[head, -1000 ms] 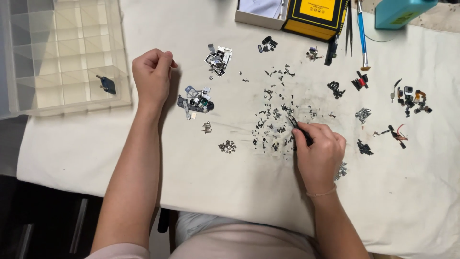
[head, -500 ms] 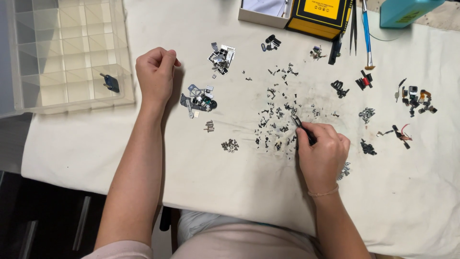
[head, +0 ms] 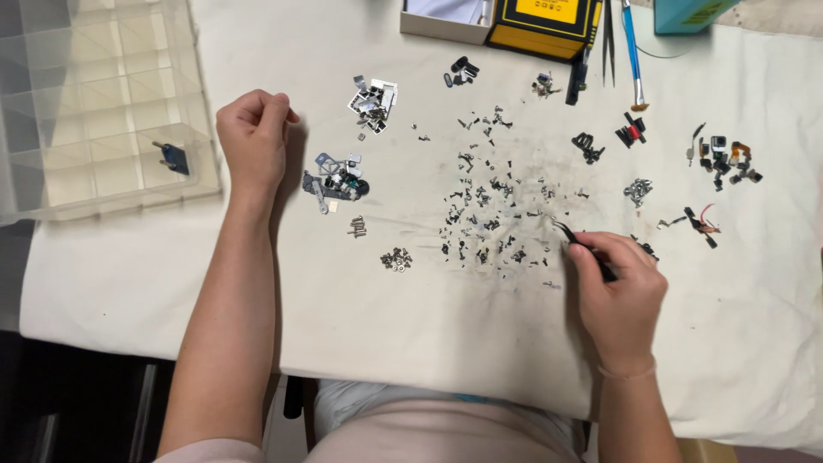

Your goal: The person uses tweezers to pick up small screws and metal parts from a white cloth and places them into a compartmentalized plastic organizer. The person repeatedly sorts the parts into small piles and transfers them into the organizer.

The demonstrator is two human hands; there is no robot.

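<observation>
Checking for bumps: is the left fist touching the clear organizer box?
Apart. The head view shows bare cloth between the left fist and the box.
</observation>
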